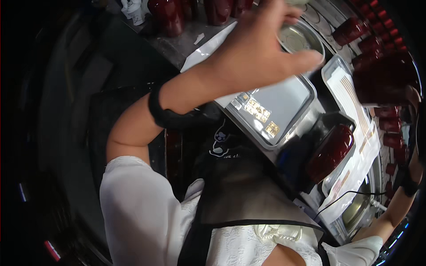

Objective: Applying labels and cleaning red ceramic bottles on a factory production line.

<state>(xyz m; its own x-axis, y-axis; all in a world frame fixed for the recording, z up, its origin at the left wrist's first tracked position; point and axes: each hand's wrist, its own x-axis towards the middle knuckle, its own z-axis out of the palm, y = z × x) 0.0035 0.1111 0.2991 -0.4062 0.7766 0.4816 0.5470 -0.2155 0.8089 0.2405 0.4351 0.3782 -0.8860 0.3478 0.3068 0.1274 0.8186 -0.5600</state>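
Note:
My left hand (262, 53) reaches over a metal tray (313, 95) with its thumb stretched out to the right. Its other fingers, partly blurred, point toward the top edge near a round metal dish (301, 40). Nothing shows in its grasp. Shiny gold foil pieces (257, 110) lie along the near side of the tray. At the far right edge, my right hand (414, 96) is against a large, glossy dark red vessel (384, 80), apparently gripping it by its lower end. Most of those fingers are hidden or lost in the dark rim.
A second glossy dark red vessel (333, 153) lies tilted near the table edge. Beside it, white sheets with brown strips (355, 106) cover another tray. More red vessels (166, 17) stand at the back and right. A thin black cable (346, 193) crosses a metal bowl (355, 210).

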